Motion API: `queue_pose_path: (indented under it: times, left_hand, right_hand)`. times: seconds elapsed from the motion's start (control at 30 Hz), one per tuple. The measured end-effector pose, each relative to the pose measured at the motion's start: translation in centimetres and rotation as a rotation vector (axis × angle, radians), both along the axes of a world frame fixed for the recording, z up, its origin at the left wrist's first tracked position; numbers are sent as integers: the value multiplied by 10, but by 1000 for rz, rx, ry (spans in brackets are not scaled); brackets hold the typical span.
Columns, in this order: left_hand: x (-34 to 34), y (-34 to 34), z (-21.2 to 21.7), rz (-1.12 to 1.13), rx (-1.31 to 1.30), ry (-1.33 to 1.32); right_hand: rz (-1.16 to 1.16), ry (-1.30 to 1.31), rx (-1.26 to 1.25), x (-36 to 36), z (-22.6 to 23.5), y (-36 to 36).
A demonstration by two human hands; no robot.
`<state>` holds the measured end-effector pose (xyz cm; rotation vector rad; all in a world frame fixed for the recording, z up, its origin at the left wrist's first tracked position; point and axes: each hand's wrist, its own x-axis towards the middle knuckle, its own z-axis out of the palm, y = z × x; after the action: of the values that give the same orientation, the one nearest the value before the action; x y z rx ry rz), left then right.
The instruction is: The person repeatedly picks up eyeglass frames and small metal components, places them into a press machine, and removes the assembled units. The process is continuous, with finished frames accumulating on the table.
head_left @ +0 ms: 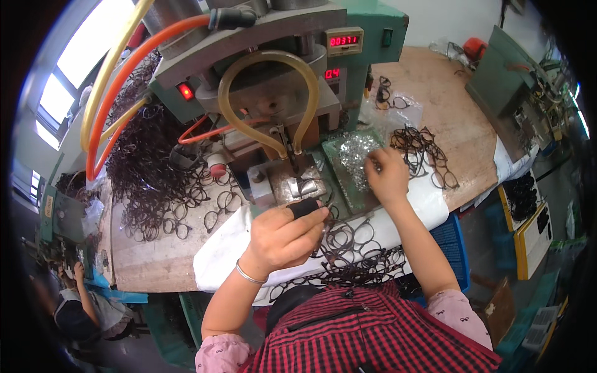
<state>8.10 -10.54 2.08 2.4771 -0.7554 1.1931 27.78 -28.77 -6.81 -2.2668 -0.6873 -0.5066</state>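
My left hand (283, 239), with a black wrap on one finger and a bangle at the wrist, is closed on a dark eyeglass frame (330, 200) just in front of the press. Part of that frame is hidden behind my fingers. Close above it is the press's working point (292, 163), over a small metal fixture (303, 186). My right hand (388, 177) is at the green tray (341, 183), its fingers pinched together beside a heap of small shiny metal pieces (356, 152). What the fingertips hold is too small to make out.
Dark eyeglass frames lie in a large pile (146, 155) on the left, a smaller group (423, 146) on the right, and more (354, 248) on white cloth before me. Orange and yellow hoses hang by the press (249, 31). A red button (217, 169) is left. Another person (87, 304) sits far left.
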Motion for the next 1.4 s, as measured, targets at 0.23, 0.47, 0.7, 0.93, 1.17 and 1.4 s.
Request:
queue_pose_path:
  times: [0.23, 0.47, 0.7, 0.93, 1.17, 1.4]
  left_hand:
    - [-15, -10, -8, 49, -82, 87]
    - [-123, 31, -69, 673, -565, 161]
    - [-54, -7, -28, 275, -819, 788]
    - [-40, -34, -45, 218, -895, 627]
    - [-44, -24, -35, -264, -1540, 977]
    - [-38, -22, -42, -342, -1517, 1092]
  right_hand:
    - [147, -248, -157, 15, -16, 57]
    - [196, 641, 874, -8, -16, -17]
    - [173, 593, 633, -11, -6, 40]
    - [159, 499, 471, -39, 21, -20]
    - [568, 502, 460, -55, 84, 47]
    - [574, 702, 597, -62, 82, 57]
